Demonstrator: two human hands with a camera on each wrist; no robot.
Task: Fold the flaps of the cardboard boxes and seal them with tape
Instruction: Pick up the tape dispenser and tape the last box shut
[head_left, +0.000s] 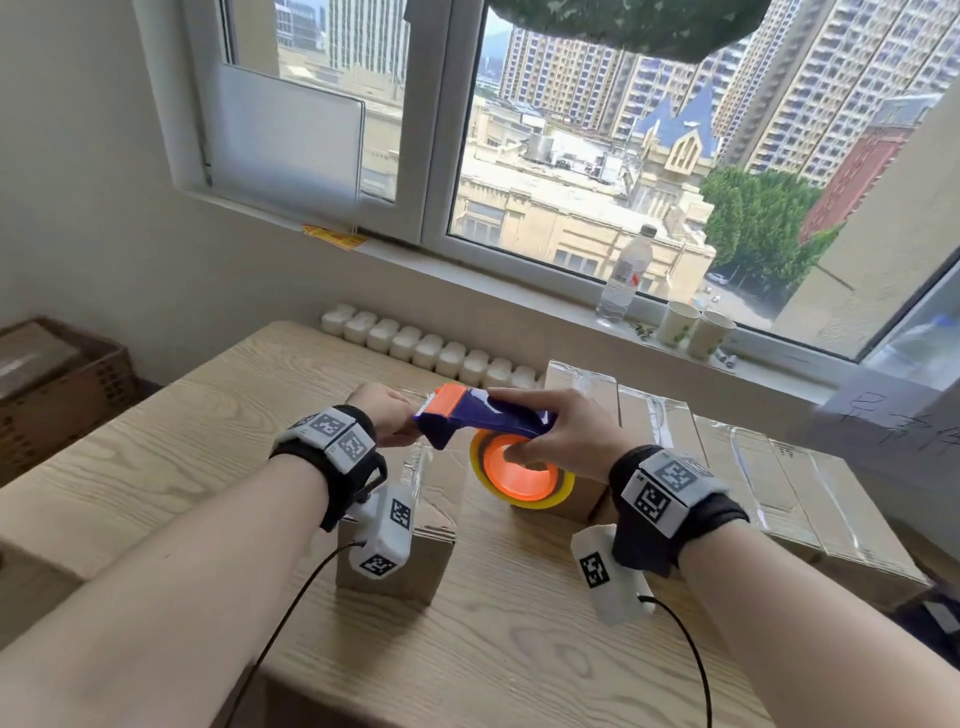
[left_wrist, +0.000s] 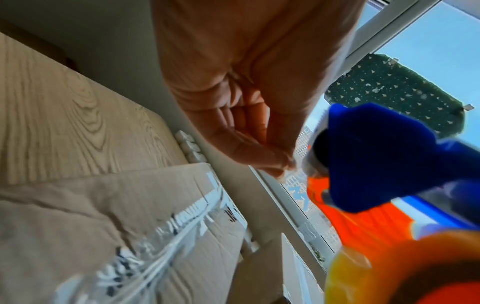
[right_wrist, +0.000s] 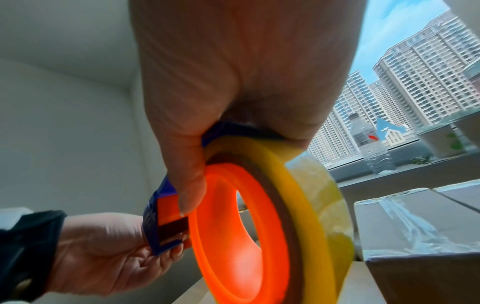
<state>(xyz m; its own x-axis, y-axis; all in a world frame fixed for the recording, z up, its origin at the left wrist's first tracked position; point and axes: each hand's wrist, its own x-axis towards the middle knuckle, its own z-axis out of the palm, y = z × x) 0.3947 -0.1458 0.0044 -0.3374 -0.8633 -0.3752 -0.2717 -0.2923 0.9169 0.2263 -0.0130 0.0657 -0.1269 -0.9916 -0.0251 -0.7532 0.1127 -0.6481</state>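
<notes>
— Orange and blue, that thing you're holding up: what is it?

— A tape dispenser (head_left: 485, 415). My right hand (head_left: 566, 431) grips it from above, fingers (head_left: 519, 454) hooked into the orange hub, thumb along the blue frame. The yellowish tape roll (head_left: 524, 480) hangs under my palm, lifted clear of the tabletop (head_left: 171, 410).

— And your left hand?

— My left hand (head_left: 382, 413) is at the cutter end, fingertips (left_wrist: 278, 164) pressed together beside the blue nose. It looks like a pinch on the clear tape end, though the film itself is too faint to make out.

— Where are the boxes?

— One small box (head_left: 415, 525) sits on the tabletop right below my left wrist, flaps down, with a wrinkled strip of clear tape along its top seam. A second small box (head_left: 566, 506) stands just beneath the roll, mostly hidden by it. To my right, a row of boxes (head_left: 753, 467) runs along the wall, each with shiny tape across its top.

— Anything else nearby?

— A water bottle (head_left: 626, 275) and two paper cups (head_left: 693, 327) stand on the windowsill, and a brown crate (head_left: 62, 384) sits on the far left beyond the tabletop.
</notes>
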